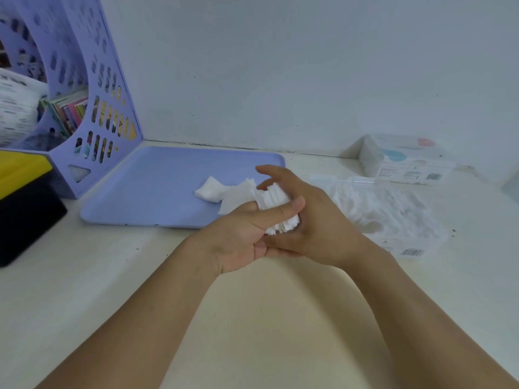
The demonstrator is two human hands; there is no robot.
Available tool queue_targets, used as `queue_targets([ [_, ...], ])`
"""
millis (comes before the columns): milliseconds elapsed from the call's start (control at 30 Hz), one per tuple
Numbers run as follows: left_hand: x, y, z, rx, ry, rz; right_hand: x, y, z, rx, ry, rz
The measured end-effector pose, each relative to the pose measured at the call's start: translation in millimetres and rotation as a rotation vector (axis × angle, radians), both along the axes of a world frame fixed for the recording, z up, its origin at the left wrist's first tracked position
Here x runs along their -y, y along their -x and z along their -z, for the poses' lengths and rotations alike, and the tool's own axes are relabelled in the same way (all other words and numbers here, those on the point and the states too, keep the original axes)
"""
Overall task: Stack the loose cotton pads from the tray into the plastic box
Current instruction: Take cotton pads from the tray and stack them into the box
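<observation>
I have both hands on one stack of cotton pads (276, 210) over the tray's (146, 192) right front corner: left hand (241, 237) wraps it, right hand (311, 220) pinches alongside. Loose pads (209, 190) lie on the tray. Plastic box (393, 217) sits right of my hands, pads inside.

1. No word, brand name or number can be read anywhere; all print is too small or too blurred.
2. The plastic box (393, 217) carries a barcode label on its near right corner; its bars show, its digits do not.
3. The white carton (404, 161) at the back right bears a barcode and small panels of fine print on its front face, all illegible, with a pink and a blue blot-shaped mark on top.
4. The white wrapped pack (16, 108) at the far left has rows of dark print, smeared beyond reading.
5. The book spines (70, 110) in the lilac file rack (109, 80) show colours only.
</observation>
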State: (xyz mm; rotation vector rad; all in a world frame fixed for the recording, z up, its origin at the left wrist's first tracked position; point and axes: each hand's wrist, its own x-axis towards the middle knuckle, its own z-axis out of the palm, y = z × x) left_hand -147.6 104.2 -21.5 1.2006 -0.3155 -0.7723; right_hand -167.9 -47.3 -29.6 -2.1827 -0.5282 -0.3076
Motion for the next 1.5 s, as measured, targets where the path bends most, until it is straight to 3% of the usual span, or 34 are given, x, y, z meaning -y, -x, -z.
queue_targets([
  [133,-3.4,-0.4,-0.4,0.012,-0.009,0.082,-1.0,4.2,-3.8,0.032,-0.069,-0.005],
  [300,-6.6,-7.8,-7.2,-0.197,0.194,0.089,-2.3,5.3,-7.1,0.076,-0.21,0.012],
  [433,-5.0,-5.3,-6.4,-0.138,0.115,-0.018,-3.0,5.3,-7.2,0.04,-0.194,-0.009],
  [600,-6.1,-2.3,-5.2,0.045,-0.046,0.02,1.0,5.7,-7.9,-0.066,-0.169,-0.073],
  [967,-10.2,-13.6,-2.9,-0.119,0.155,0.046,-0.5,1.7,-6.6,0.152,-0.313,0.055],
  [1500,-4.2,-12.4,-8.4,-0.021,0.08,-0.065,1.0,0.4,-4.8,0.125,-0.308,0.074],
])
